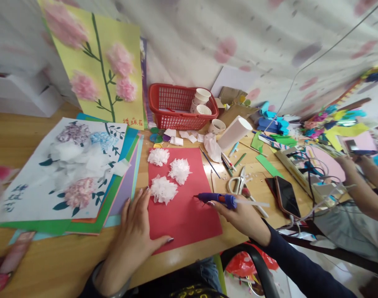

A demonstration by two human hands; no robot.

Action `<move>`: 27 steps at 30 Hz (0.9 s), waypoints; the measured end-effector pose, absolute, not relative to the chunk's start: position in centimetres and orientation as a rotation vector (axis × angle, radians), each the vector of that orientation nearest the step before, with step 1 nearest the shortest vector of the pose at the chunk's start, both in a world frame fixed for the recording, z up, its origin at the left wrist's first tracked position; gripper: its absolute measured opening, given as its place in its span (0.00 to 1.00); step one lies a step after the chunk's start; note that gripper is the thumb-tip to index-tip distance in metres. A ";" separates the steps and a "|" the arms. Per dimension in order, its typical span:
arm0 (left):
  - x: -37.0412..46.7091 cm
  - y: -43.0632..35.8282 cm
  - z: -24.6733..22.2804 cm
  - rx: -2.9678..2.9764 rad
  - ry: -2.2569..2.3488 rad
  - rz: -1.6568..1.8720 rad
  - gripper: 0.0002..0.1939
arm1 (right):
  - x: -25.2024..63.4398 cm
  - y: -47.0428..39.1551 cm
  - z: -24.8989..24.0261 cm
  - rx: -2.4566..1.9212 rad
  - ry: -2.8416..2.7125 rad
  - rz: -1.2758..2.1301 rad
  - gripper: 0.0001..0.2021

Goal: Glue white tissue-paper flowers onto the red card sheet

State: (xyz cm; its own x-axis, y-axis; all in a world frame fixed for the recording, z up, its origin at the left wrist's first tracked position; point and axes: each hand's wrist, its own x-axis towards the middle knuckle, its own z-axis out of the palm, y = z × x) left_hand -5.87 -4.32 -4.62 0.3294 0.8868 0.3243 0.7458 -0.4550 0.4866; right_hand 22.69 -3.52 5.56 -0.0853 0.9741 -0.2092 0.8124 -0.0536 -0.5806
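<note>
A sheet of red paper (185, 219) lies before me on the wooden table. Three white ruffled tissue-paper flowers (164, 189) sit on its upper left part. My left hand (137, 225) is spread flat over the sheet's left edge, thumb apart from the fingers. In my right hand (243, 213) is a blue hot glue gun (218, 200), with a clear glue stick coming out of its back. The nozzle points left, over the right middle of the red sheet; whether it touches the paper I cannot tell.
Left of the sheet lies a stack of coloured papers under a white flower picture (27, 174). Behind stand a yellow flower picture (95, 66) and a red basket (182, 120) with paper cups. Scissors (237, 182), a paper roll (235, 132) and a phone (287, 196) lie rightward. Another person's hands (353, 165) are far right.
</note>
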 end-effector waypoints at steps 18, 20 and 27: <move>-5.9 -4.3 -4.5 2.355 1.466 0.809 0.65 | 22.7 -3.7 5.0 -1.968 -2.068 0.520 0.25; -5.9 -4.3 -4.6 2.359 1.469 0.803 0.65 | 22.7 -3.6 5.0 -1.946 -2.069 0.532 0.24; -5.8 -4.3 -4.1 2.371 1.488 0.771 0.65 | 22.7 -3.5 4.8 -1.863 -1.985 0.762 0.21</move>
State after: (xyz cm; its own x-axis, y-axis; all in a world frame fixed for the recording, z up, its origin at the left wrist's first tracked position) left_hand -5.78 -4.33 -4.15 0.3428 0.8880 0.3066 0.7625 -0.4537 0.4612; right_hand 22.67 -3.52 4.81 -0.1038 0.9861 -0.1295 0.8195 0.0110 -0.5730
